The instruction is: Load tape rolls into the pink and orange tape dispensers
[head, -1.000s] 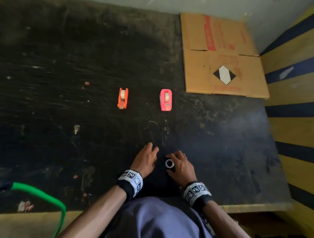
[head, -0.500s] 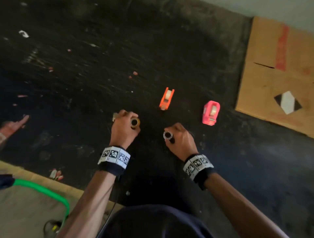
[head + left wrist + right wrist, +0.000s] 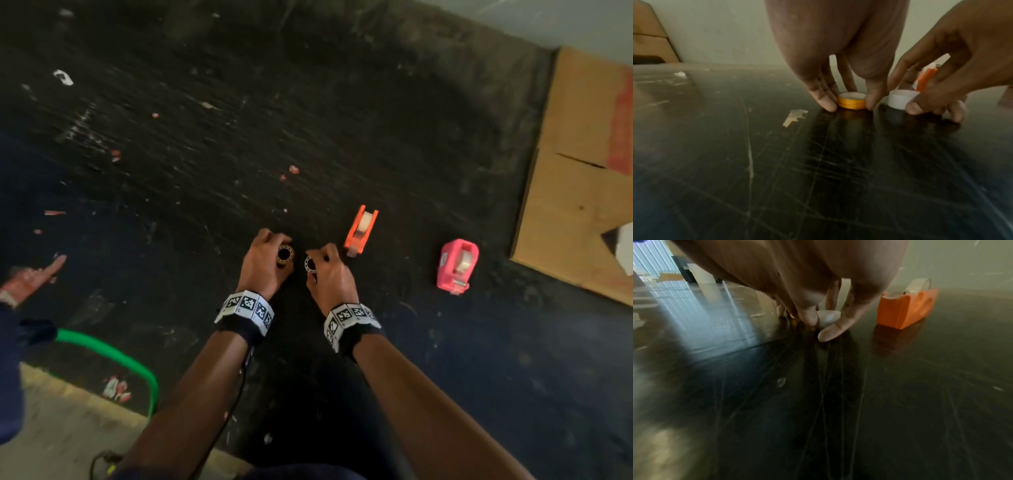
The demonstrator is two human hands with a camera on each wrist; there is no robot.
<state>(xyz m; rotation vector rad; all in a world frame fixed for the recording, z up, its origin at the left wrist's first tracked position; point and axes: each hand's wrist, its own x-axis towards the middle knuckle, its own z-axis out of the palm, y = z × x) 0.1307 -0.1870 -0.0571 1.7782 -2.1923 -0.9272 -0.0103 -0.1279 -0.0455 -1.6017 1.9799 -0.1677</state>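
Note:
My left hand [image 3: 265,262] pinches a small yellow tape roll [image 3: 852,102] lying flat on the black table [image 3: 342,120]; the same yellow tape roll [image 3: 285,256] shows beside its thumb in the head view. My right hand [image 3: 327,274] pinches a white tape roll [image 3: 900,99], also low at the table surface, and that white tape roll [image 3: 828,318] shows between its fingertips. The two rolls are a few centimetres apart. The orange dispenser [image 3: 360,230] stands just right of my right hand, with a clear roll in it. The pink dispenser [image 3: 457,267] lies farther right, also holding a roll.
A flattened cardboard box [image 3: 582,171] covers the table's right side. A green hose [image 3: 113,356] curves at the near left edge. Paper scraps [image 3: 63,77] lie scattered on the left half of the table. Another person's hand [image 3: 34,277] shows at the far left.
Both hands have moved forward from the table's near edge toward the dispensers, each carrying a roll. They have come closer together and lowered the rolls to the table surface.

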